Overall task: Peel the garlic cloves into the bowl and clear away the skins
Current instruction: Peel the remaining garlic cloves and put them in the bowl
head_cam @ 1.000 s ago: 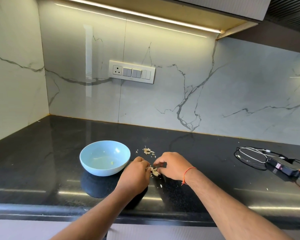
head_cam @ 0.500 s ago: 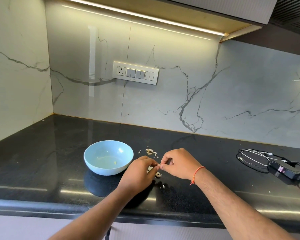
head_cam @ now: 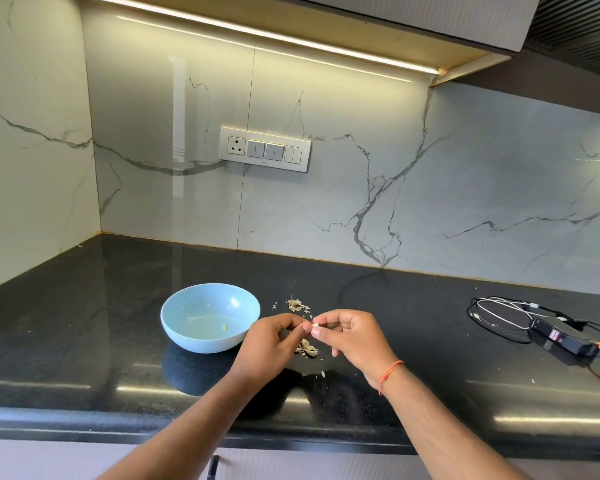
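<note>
No legible writing anywhere; the label on the black adapter [head_cam: 561,337] at right of frame is too small to read. Centre frame, the left hand [head_cam: 271,344] and right hand [head_cam: 354,337] meet above the black counter [head_cam: 84,341], fingers of both pinching one small garlic clove [head_cam: 315,325] between them, just right of the single light-blue bowl [head_cam: 210,317]. Two skin piles: one [head_cam: 297,304] behind the hands, one [head_cam: 306,348] beneath them, plus scattered flecks; open counter lies left of the bowl and between hands and coiled cable [head_cam: 499,311].
</note>
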`<act>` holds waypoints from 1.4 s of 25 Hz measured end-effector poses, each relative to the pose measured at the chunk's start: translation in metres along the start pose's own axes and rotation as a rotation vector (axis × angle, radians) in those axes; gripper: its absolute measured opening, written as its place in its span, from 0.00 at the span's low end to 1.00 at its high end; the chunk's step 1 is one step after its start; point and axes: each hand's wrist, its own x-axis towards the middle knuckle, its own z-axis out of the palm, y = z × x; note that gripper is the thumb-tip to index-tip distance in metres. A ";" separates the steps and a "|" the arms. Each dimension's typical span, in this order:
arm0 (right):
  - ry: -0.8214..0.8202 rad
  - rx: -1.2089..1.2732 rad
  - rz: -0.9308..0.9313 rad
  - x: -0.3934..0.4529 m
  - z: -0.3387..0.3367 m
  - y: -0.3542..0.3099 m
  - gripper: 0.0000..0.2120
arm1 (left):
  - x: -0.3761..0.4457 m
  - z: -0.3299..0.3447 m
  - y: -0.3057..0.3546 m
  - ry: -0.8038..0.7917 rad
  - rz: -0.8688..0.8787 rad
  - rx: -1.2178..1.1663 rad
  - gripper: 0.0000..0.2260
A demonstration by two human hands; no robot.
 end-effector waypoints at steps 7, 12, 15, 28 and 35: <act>0.047 0.346 0.132 0.001 0.000 0.001 0.06 | -0.003 0.001 0.007 -0.069 0.071 0.151 0.05; -0.039 -0.250 0.115 0.008 -0.029 0.000 0.05 | 0.000 0.002 0.001 -0.014 0.024 0.172 0.04; -0.065 -0.568 0.026 0.016 -0.042 -0.009 0.04 | 0.001 0.003 0.000 -0.006 0.014 0.179 0.04; -0.132 -1.007 -0.156 0.022 -0.030 -0.010 0.06 | 0.004 0.005 -0.004 -0.028 -0.014 0.196 0.07; 0.011 -0.013 0.034 0.003 -0.011 0.012 0.05 | 0.004 0.004 -0.003 -0.050 0.022 0.179 0.07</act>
